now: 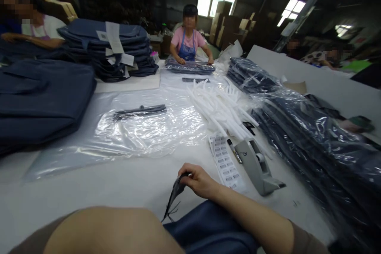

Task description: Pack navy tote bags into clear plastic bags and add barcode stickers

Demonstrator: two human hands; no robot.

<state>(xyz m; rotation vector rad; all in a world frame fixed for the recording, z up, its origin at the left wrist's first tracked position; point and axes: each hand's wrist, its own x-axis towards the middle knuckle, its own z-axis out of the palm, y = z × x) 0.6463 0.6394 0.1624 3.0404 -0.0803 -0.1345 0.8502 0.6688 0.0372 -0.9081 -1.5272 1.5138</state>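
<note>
My right hand (195,178) pinches the end of a dark fabric strip (174,193) with loose threads hanging from it. Below that hand lies a navy blue bag (212,226), partly cut off by the bottom edge. My left forearm or elbow fills the lower left, very close to the camera, and the left hand itself is out of sight. Right of my right hand are a sheet of barcode stickers (224,162) and a grey tape dispenser (258,168). Clear plastic bags (133,135) lie flat beyond, with a dark strip (141,112) at them.
Navy bags (38,103) are piled at the left, with a taller stack (110,43) behind. White strips (217,103) lie mid-table. Plastic-wrapped navy bags (312,147) line the right side. Across the table a co-worker (189,41) handles a wrapped bag; another person (44,27) is at left.
</note>
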